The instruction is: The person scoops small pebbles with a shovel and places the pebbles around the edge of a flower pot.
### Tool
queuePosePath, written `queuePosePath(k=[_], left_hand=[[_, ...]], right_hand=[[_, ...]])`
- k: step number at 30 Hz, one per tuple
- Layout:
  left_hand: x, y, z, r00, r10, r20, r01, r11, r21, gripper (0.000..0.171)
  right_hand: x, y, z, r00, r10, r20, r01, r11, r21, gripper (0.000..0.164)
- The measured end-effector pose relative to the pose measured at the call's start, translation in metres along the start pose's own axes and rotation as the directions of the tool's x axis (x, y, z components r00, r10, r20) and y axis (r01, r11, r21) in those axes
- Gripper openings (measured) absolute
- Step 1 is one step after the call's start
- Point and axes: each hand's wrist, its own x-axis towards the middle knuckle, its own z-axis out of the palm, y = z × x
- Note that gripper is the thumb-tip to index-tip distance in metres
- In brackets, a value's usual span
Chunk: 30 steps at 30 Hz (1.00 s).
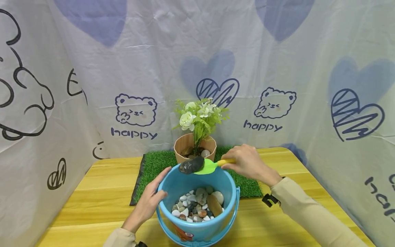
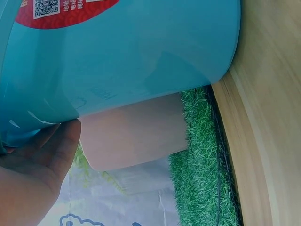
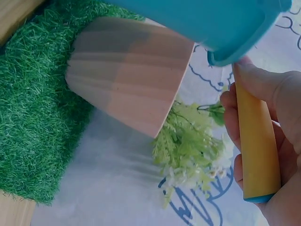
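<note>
Blue bucket [image 1: 197, 180] of pebbles [image 1: 198, 206] stands near, left hand [image 1: 148, 200] gripping its left rim; right hand [image 1: 245, 162] grasps a shovel [image 1: 211, 166] bearing one dark stone [image 1: 191, 165].

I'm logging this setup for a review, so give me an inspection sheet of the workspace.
Surface: wood-grain table, green turf mat on it.
Job's things: blue bucket holding mixed stones; green shovel bearing a dark stone; flowerpot with white flowers.
Clutter: nothing seen.
Grip: left hand holds the bucket's rim; right hand grips the shovel's yellow handle.
Cables: nothing seen.
Surroundings: printed cloth behind and at both sides.
</note>
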Motion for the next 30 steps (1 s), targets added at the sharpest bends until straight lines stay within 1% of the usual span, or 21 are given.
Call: queuePosePath(k=[4, 8, 14, 19, 24, 27, 30], left_hand=[[0.000, 0.000, 0.000, 1.000, 0.002, 0.000, -0.002, 1.000, -0.010, 0.073], [0.000, 0.001, -0.001, 1.000, -0.008, -0.002, 0.008, 1.000, -0.027, 0.073], [0.000, 0.000, -0.001, 1.000, -0.027, 0.003, 0.028, 0.999, -0.039, 0.072], [-0.001, -0.001, -0.001, 0.999, -0.032, 0.007, 0.032, 0.998, -0.049, 0.072], [0.000, -0.001, -0.001, 1.000, -0.019, 0.011, 0.020, 0.998, -0.052, 0.072], [0.000, -0.001, 0.000, 1.000, -0.010, 0.010, 0.011, 0.998, -0.056, 0.072], [0.000, 0.000, 0.000, 1.000, -0.001, 0.007, 0.002, 0.998, -0.057, 0.072]], right_hand=[[0.004, 0.007, -0.001, 1.000, 0.026, -0.011, -0.026, 1.000, 0.000, 0.024], [0.009, 0.013, 0.000, 0.997, 0.080, 0.023, -0.080, 0.997, -0.011, 0.027], [0.018, 0.024, 0.008, 0.981, 0.182, 0.074, -0.182, 0.983, 0.001, 0.028], [0.027, 0.031, 0.021, 0.966, 0.243, 0.092, -0.242, 0.970, -0.029, 0.030], [0.037, 0.034, 0.033, 0.956, 0.267, 0.120, -0.262, 0.963, -0.055, 0.030], [0.043, 0.034, 0.039, 0.956, 0.267, 0.124, -0.260, 0.963, -0.071, 0.028], [0.047, 0.033, 0.044, 0.959, 0.260, 0.111, -0.249, 0.963, -0.102, 0.027]])
